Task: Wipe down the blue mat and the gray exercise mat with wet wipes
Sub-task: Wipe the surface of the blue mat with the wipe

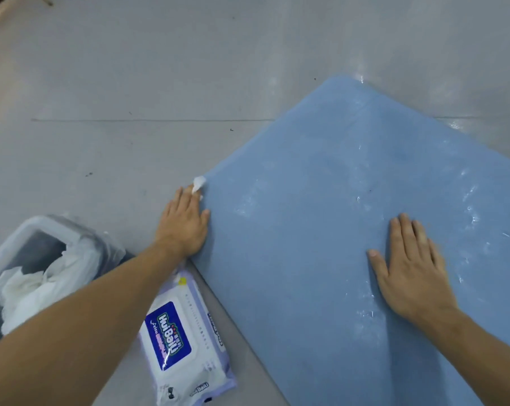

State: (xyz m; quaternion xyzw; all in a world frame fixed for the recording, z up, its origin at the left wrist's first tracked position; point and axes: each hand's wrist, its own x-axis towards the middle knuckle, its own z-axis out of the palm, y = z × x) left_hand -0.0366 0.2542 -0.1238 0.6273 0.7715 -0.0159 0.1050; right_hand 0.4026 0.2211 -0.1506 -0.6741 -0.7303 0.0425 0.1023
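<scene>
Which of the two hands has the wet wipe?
The left hand, at the edge of the blue mat; a white wipe pokes out from under it. The right hand lies flat and bare on the mat.

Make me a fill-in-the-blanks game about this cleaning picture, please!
The right hand lies flat on the ____ mat.
The left hand presses a ____ wipe against the mat's edge.
Crumpled wipes sit in the bin on the person's ____ side.
Missing words: blue; white; left.

Bare left hand (185, 227), bare right hand (410, 268).
</scene>
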